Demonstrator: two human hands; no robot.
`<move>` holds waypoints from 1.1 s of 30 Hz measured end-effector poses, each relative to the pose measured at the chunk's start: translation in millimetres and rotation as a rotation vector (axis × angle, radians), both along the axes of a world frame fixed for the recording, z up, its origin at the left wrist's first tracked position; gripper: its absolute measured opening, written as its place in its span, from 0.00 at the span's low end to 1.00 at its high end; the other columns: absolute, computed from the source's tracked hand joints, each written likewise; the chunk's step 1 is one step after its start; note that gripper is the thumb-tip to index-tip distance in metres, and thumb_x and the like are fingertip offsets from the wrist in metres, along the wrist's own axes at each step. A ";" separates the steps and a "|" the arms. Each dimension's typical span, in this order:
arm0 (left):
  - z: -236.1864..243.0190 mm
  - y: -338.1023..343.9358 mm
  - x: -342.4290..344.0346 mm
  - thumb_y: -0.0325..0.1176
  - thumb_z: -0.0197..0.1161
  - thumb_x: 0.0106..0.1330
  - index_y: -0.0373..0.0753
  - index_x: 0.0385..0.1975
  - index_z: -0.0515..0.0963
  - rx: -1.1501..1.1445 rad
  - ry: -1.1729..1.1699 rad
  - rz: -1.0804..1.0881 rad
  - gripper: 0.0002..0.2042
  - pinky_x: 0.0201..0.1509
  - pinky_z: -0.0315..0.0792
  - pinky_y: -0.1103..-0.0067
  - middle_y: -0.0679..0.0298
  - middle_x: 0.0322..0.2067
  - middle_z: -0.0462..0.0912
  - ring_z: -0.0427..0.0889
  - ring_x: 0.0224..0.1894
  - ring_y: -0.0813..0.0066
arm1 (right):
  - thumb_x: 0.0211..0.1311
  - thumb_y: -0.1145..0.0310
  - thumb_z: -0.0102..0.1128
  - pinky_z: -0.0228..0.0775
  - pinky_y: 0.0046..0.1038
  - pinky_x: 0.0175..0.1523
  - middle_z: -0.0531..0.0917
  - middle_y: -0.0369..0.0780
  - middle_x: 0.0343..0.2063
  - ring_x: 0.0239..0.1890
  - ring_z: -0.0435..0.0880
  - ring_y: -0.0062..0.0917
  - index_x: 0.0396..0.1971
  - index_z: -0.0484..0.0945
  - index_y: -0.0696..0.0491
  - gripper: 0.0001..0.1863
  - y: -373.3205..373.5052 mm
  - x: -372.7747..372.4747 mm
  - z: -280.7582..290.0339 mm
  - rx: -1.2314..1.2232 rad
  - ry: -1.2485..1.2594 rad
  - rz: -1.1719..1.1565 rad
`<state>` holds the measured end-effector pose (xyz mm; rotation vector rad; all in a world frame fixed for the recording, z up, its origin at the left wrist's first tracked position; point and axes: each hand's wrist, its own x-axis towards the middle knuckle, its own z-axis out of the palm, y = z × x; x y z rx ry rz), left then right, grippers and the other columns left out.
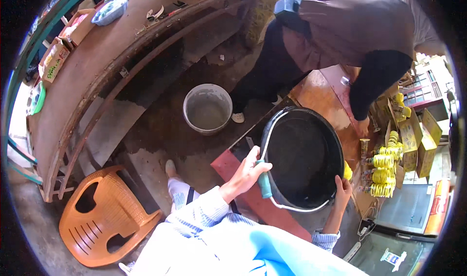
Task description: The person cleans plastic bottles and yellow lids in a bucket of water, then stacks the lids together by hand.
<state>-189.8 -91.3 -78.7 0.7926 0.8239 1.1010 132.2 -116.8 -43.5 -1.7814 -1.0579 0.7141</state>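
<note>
A large black bucket (304, 154) is in front of me, tilted so its dark inside faces up toward me. It has a white wire handle with a green grip (264, 185). My left hand (245, 175) is closed at the bucket's left side, by the rim and handle, with the thumb above the green grip. At the right rim, my right hand (342, 192) curls its fingers against the bucket. A small yellow thing (348, 171) shows just above those fingertips; whether they touch it I cannot tell.
A white bucket (207, 109) with greyish contents stands on the wet floor. Another person (350, 28) bends over the orange-brown counter (318, 93). An orange plastic chair (104, 213) is at lower left. Yellow-packed goods (384, 171) hang at right; a long table (87, 76) curves along the left.
</note>
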 end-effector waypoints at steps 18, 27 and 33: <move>5.9 -77.2 -356.8 0.28 0.54 0.53 0.27 0.58 0.55 -0.219 -0.033 0.107 0.31 0.50 0.62 0.85 0.59 0.52 0.65 0.66 0.48 0.77 | 0.54 0.70 0.63 0.58 0.14 0.27 0.74 0.27 0.19 0.20 0.67 0.08 0.22 0.75 0.54 0.07 -29.6 -360.9 -10.8 -0.121 0.252 0.072; -92.5 -71.5 -422.2 0.26 0.52 0.49 0.26 0.60 0.54 -0.506 0.394 0.242 0.34 0.57 0.60 0.79 0.57 0.55 0.65 0.65 0.53 0.73 | 0.54 0.64 0.65 0.55 0.14 0.25 0.70 0.25 0.15 0.20 0.62 0.07 0.21 0.76 0.56 0.11 -23.7 -432.7 -151.9 -0.449 0.151 -0.024; -179.6 -28.0 -417.1 0.25 0.51 0.48 0.37 0.33 0.67 -0.494 0.457 0.020 0.11 0.42 0.64 0.83 0.68 0.30 0.71 0.69 0.34 0.79 | 0.60 0.55 0.55 0.63 0.24 0.28 0.76 0.36 0.15 0.21 0.69 0.16 0.23 0.78 0.62 0.21 -21.4 -435.9 -266.9 -0.513 0.053 -0.160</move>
